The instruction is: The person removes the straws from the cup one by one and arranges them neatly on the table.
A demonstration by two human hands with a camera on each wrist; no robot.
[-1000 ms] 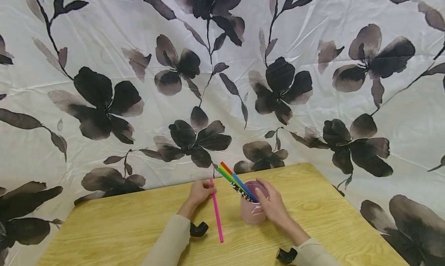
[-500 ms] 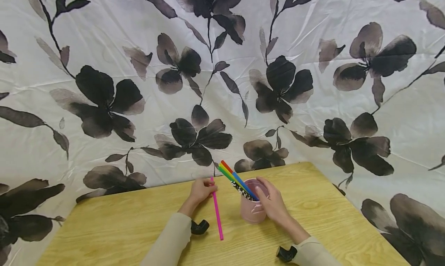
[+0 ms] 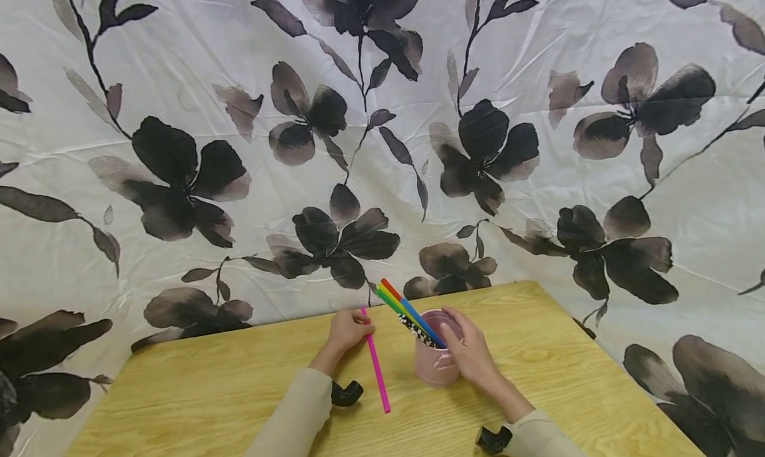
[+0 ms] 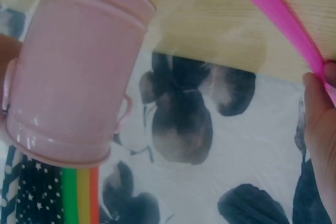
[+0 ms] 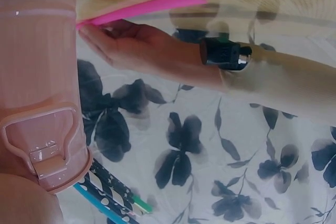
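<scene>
The left hand [image 3: 346, 329] pinches a bright pink straw [image 3: 379, 380] near its far end, with the finger and thumb tips close together. The straw is long, thin and smooth, and it slants over the counter [image 3: 239, 377], its near end pointing back toward the person. The right hand [image 3: 470, 352] holds a pink cup [image 3: 433, 370], its fingers bent round the side and the thumb by the rim. The cup is round and shiny like a little bucket, with raised rings going round it and small loop handles [image 5: 37, 116] on its sides. I cannot tell if its bottom touches the wood. More straws [image 3: 414, 314] stick out of the cup and lean left: green, yellow, red and blue ones, and black ones with white dots, stars and stripes. The counter is yellow wood with wavy lines. Its back edge is just past the pink straw's far end, and right behind hangs a wrinkly white cloth [image 3: 382, 171] with big black and brown flowers. A strip of wood shows between the pink straw and the cup, and wide wood spreads out to the left and right of the hands.
</scene>
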